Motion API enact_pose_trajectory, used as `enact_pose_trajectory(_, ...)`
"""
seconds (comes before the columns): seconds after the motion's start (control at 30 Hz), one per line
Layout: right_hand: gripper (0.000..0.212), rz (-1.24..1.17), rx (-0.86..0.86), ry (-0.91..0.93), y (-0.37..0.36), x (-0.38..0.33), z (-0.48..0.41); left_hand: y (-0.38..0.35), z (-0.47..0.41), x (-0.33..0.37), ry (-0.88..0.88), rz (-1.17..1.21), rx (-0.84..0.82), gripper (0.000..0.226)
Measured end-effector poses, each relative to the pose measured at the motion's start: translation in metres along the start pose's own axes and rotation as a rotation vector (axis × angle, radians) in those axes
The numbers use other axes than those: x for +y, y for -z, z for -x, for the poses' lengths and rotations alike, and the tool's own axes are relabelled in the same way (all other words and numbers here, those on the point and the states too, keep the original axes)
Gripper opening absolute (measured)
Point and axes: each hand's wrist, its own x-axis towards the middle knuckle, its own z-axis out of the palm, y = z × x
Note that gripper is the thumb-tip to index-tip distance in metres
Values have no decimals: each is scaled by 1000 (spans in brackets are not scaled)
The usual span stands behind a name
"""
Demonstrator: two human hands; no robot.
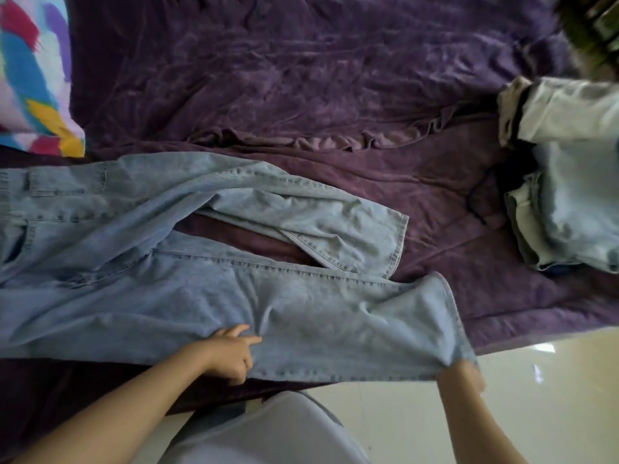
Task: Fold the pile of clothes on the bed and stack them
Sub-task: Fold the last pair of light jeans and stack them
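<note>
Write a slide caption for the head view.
Left hand and right hand hold jeans on purple bed near folded stack.

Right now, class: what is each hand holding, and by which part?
Right hand grips the jeans at the near leg's hem corner; left hand appears to pinch that leg midway.

Bed [301,78] under a rumpled purple velvety cover, multicoloured pillow [30,78] at its far-left corner, glossy cream floor [502,413] alongside, daylight glinting off it
</note>
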Motion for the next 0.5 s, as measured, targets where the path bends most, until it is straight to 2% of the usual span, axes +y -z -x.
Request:
enact_pose_trajectory(0.07, 45, 47, 68, 29, -10, 1, 9, 5, -3, 2, 7, 16, -71, 13)
enact_pose_trajectory(0.13, 50, 186, 130, 157, -23, -24, 37, 20, -6, 1, -35, 213, -10, 32)
enact_pose_trajectory(0.17, 53, 229, 67, 276, -33, -40, 42, 30, -9, 0, -50, 374, 107, 29)
enact_pose_trajectory(0.23, 55, 301, -184, 489, -61, -74, 57, 53, -11, -6, -33, 592, 436, 8)
enact_pose_trajectory(0.3, 47, 306, -372, 490, -95, -99, 56, 75, -12, -19, 46, 619, 756, 10)
enact_pose_trajectory(0.37, 44, 309, -483, 429, -127, -113, 45, 90, -13, -34, 112, 543, 989, 12)
enact_pose_trajectory(0.5, 54, 380, -481, 294, -169, -120, 42, 105, -7, -62, 313, 465, 1130, 27)
